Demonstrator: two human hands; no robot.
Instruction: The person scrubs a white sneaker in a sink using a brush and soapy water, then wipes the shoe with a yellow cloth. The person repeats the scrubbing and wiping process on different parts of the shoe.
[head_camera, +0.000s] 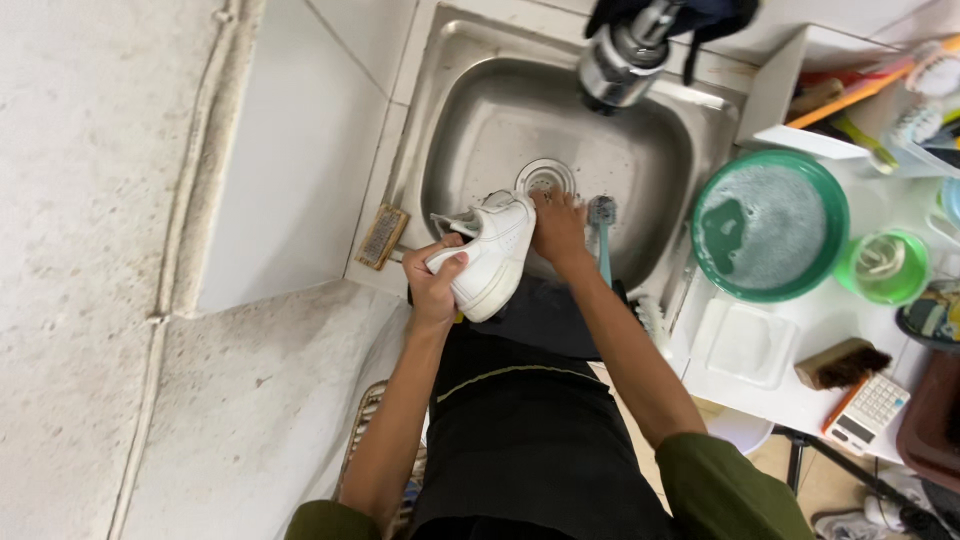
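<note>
Left hand (437, 283) was clamped around the heel of a white leather low-top sneaker (487, 256), thumb on top, holding it tilted over the front rim of the stainless steel sink (470, 120). Right hand (558, 228) sat pressed against the sneaker's toe end at 3 o'clock, fingers curled; whether it pinched anything I couldn't tell. Teal-handled brush (603, 235) lay in the sink just beside that hand. Green round plastic basin of soapy water (770, 225) sat on the white surface (830, 310) further at 3 o'clock.
</note>
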